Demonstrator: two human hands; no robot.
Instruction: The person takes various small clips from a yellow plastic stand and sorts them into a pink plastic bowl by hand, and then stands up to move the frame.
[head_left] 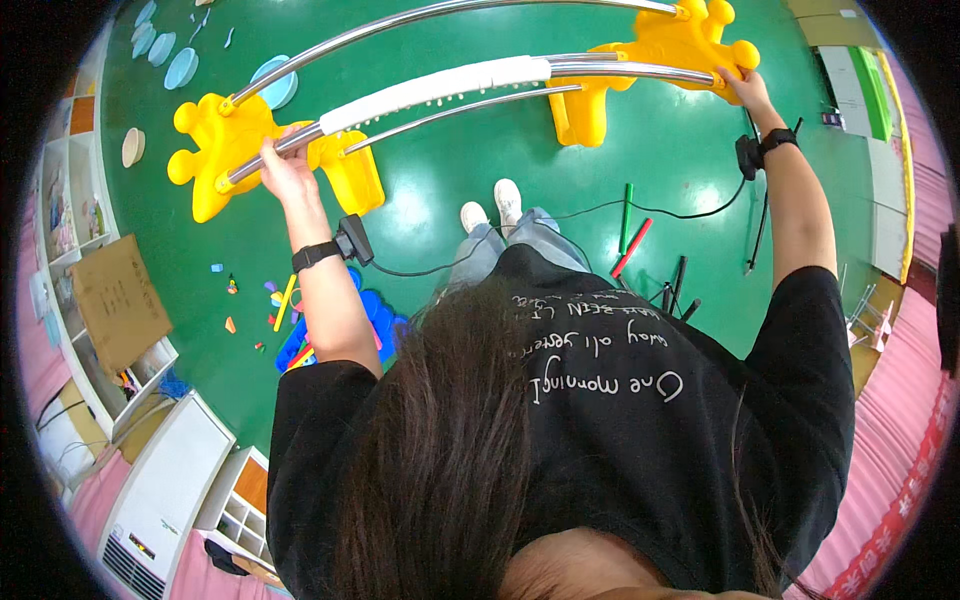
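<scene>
A frame of several curved metal tubes spans the far part of the head view, joining a yellow plastic end piece [235, 135] on the left to another yellow end piece [670, 45] on the right. A white padded sleeve [430, 90] covers the middle of one metal tube [650, 70]. My left hand [287, 172] is closed around that tube beside the left end piece. Where the same tube meets the right end piece, my right hand [748, 92] grips the yellow plastic edge; some of its fingers are hidden behind it. Both wrists wear black straps with small devices.
On the green floor lie a green stick [627, 218], a red stick [632, 247] and a black tripod-like stand [676, 285]. Toys surround a blue plastic tray [370, 300] at left. Beyond the frame is a blue basin [280, 82]. Cables hang between my wrists. Shelves line the left.
</scene>
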